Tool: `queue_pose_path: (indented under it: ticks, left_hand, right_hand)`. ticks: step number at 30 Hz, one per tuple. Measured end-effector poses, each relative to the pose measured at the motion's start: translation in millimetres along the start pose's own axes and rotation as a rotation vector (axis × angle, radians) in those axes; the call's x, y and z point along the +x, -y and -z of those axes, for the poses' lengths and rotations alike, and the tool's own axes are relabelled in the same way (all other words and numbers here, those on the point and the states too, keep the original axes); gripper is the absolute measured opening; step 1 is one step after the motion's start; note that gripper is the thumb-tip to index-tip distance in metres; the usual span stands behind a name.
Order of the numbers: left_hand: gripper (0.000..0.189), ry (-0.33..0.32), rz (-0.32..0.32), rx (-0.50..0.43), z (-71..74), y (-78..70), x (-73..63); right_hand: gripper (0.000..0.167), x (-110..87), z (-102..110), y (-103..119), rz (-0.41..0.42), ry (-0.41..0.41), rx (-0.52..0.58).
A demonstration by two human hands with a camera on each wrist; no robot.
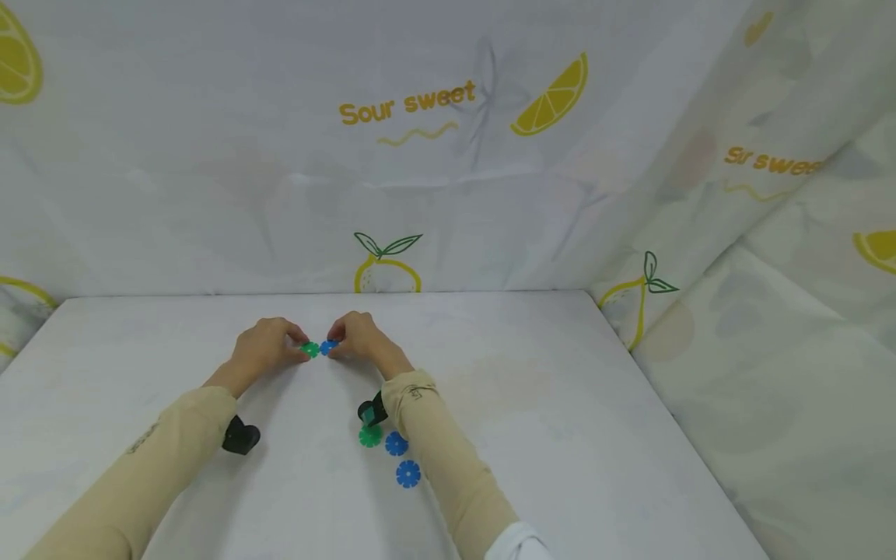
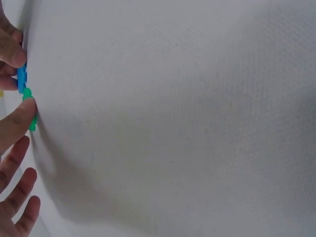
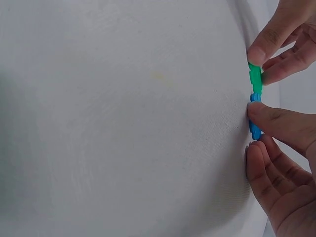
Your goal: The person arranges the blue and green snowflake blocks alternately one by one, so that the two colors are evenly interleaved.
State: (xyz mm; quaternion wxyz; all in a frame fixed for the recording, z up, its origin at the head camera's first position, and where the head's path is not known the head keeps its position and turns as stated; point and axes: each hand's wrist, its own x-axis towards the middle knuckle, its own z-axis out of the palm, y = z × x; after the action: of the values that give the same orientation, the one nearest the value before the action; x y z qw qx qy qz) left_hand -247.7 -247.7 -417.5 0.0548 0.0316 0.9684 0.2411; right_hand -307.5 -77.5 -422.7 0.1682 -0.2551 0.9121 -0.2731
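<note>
My left hand (image 1: 264, 347) pinches a green notched disc (image 1: 310, 350) between thumb and fingers, near the far side of the table. Facing it, my right hand (image 1: 360, 339) pinches a blue notched disc (image 1: 327, 348) the same way. The two discs stand edge to edge, their rims meeting in the head view. From the right wrist view, the green disc (image 3: 255, 78) and the blue disc (image 3: 255, 123) line up edge-on, with fingertips covering parts of both. In the left wrist view the blue disc (image 2: 21, 79) sits just above the green disc (image 2: 33, 122).
Beside the right forearm lie another green disc (image 1: 370, 435) and two blue discs, one (image 1: 396, 443) a little behind the other (image 1: 408, 474). Black wrist devices hang under both sleeves. A lemon-print cloth (image 1: 448, 210) rises along the back and right of the white table (image 1: 560, 435).
</note>
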Motion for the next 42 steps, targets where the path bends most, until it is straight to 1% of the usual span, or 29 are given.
queue_pose_path:
  ticks: [4,11,14,20,23,25,28,32,35,42]
  left_hand:
    - [0.029,0.01,0.009,0.004,0.9,-1.1,-0.7]
    - [0.027,0.005,-0.023,0.011,-0.7,-1.8,-1.1]
    - [0.028,0.006,-0.022,0.015,-1.3,-0.8,-0.8]
    - [0.031,-0.008,-0.016,-0.011,-1.9,0.6,-2.7]
    - [0.033,-0.025,-0.014,-0.031,-2.4,1.3,-3.1]
    - [0.034,-0.036,-0.017,-0.04,-2.9,1.9,-3.2]
    - [0.034,-0.051,-0.02,-0.054,-4.6,3.0,-2.2]
    - [0.034,-0.059,-0.025,-0.081,-7.8,1.0,0.4]
    - [0.034,-0.055,-0.023,-0.102,-10.3,-2.8,2.0]
    - [0.033,-0.054,-0.011,-0.106,-17.9,-10.1,5.6]
  right_hand:
    - [0.022,0.9,-0.3,1.0,-0.004,0.001,0.0]
    - [0.021,0.8,0.2,1.6,-0.003,-0.001,-0.033]
    - [0.021,0.7,0.2,2.3,-0.004,0.002,-0.049]
    - [0.024,-1.1,2.6,1.9,0.002,0.009,-0.059]
    - [0.026,-2.4,4.8,-2.1,0.015,-0.003,-0.037]
    - [0.027,-3.5,6.8,-6.3,0.024,-0.027,-0.009]
    - [0.025,-8.6,12.3,-12.6,0.039,-0.067,0.051]
    - [0.021,-19.2,22.4,-20.6,0.078,-0.105,0.077]
    - [0.019,-27.2,29.2,-26.0,0.091,-0.114,0.075]
    - [0.019,-49.7,38.8,-37.9,0.057,-0.072,0.194]
